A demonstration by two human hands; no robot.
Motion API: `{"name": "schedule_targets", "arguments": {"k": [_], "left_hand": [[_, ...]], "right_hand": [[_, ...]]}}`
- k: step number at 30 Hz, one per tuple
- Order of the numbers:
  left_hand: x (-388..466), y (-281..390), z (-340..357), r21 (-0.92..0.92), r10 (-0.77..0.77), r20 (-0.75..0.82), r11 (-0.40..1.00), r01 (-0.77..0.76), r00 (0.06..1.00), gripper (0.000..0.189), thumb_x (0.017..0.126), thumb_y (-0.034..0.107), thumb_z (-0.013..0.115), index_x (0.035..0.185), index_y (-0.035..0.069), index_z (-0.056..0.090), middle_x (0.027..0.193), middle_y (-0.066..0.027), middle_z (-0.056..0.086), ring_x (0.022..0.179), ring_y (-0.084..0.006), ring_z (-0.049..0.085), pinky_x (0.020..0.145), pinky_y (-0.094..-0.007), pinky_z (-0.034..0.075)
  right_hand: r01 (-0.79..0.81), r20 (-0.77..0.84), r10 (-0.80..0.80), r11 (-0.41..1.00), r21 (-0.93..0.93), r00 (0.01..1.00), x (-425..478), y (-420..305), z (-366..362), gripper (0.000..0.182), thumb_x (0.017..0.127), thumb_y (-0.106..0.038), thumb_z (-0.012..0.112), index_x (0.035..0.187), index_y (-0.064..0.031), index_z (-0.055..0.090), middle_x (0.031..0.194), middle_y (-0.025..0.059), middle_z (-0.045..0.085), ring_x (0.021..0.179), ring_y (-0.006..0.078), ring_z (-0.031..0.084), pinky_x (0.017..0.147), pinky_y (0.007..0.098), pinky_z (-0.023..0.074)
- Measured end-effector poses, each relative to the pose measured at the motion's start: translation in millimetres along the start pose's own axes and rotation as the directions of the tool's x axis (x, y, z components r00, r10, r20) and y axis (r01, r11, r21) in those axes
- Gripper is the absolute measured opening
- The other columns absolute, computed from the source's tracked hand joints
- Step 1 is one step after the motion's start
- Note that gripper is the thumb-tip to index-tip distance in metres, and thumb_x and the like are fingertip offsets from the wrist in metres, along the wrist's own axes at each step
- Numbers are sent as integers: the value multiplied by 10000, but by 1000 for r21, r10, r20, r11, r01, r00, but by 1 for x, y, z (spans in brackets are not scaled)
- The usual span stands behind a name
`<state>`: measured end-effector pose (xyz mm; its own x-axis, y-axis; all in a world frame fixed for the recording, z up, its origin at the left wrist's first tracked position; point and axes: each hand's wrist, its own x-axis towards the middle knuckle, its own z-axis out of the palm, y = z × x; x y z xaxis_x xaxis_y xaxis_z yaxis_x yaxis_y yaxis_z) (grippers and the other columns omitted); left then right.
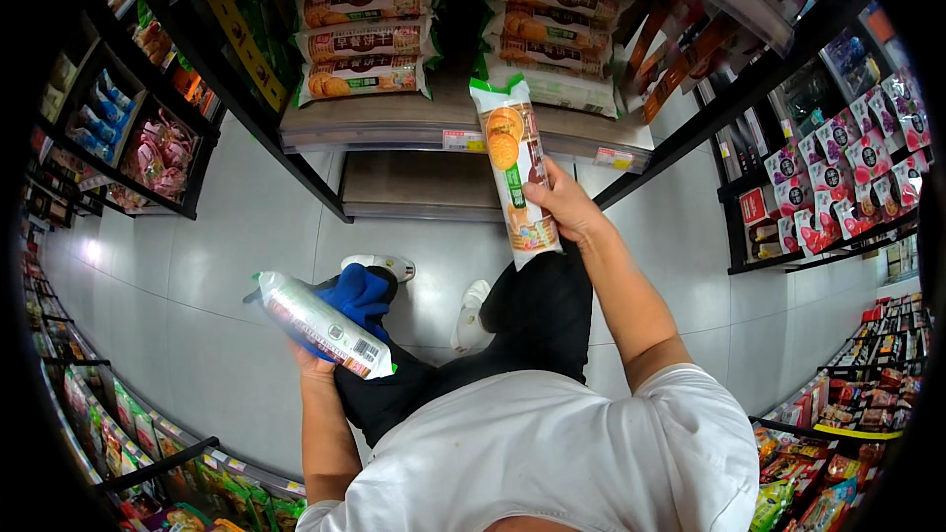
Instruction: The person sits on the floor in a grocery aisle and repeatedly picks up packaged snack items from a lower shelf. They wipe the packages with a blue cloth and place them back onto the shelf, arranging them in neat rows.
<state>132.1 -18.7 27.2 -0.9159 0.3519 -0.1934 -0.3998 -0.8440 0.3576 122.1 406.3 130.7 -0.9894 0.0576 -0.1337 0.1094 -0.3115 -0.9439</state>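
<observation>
My right hand (567, 205) grips a long biscuit pack (515, 181) near its lower half, its printed biscuit side facing up. The pack's green upper end overlaps the front edge of a wooden shelf (355, 122). In my left hand (314, 363), low by my left knee, is another biscuit pack (321, 326) with its barcode side up. A blue cloth or glove (356, 294) shows behind that pack; whether my left hand holds it too, I cannot tell. On the shelf lie a left stack of biscuit packs (367, 37) and a right stack (554, 11).
The bottom right pack (573, 94) shows its pale back. Price tags (464, 140) line the shelf edge, above a lower wooden shelf (421, 177). Black uprights (295, 162) flank it. Racks of pouches (828, 170) stand right, bagged goods (159, 155) left. Grey tiles (222, 236) form the floor.
</observation>
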Motion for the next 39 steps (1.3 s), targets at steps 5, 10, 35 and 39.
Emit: {"name": "schedule_targets", "arguments": {"k": [5, 10, 35, 39], "left_hand": [[3, -1, -1, 13, -2, 17, 1000, 2, 1000, 580, 775, 506, 559, 1173, 92, 475, 1098, -124, 554, 995, -297, 545, 858, -472, 450], [3, 2, -7, 6, -10, -24, 1000, 10, 1000, 597, 767, 519, 565, 1176, 94, 472, 1104, -125, 551, 992, -300, 547, 853, -477, 454], [4, -1, -2, 34, -53, 87, 998, 50, 995, 778, 640, 520, 692, 1243, 108, 423, 1177, -135, 517, 1064, -322, 508, 898, -527, 399], [0, 2, -10, -23, -118, 113, 992, 121, 987, 779, 618, 514, 711, 1221, 92, 452, 1166, -147, 530, 1071, -337, 507, 912, -539, 382]], "right_hand": [[7, -46, -28, 919, -395, 999, 9, -23, -14, 687, 655, -285, 754, 1184, -2, 422, 1056, 80, 547, 946, 148, 528, 842, 288, 424], [136, 23, -229, 492, -860, 973, 9, -54, -10, 729, 579, -267, 770, 1175, 6, 453, 1084, 161, 554, 985, 245, 544, 859, 308, 411], [187, 246, -272, -223, -957, 930, 38, -99, -110, 604, 648, -254, 712, 1181, -78, 493, 1072, 176, 505, 994, 349, 488, 831, 405, 411], [152, 214, -386, -184, -971, 897, 62, -120, -87, 482, 695, -231, 679, 1118, -49, 534, 1093, 188, 514, 1004, 366, 497, 839, 404, 419]]}}
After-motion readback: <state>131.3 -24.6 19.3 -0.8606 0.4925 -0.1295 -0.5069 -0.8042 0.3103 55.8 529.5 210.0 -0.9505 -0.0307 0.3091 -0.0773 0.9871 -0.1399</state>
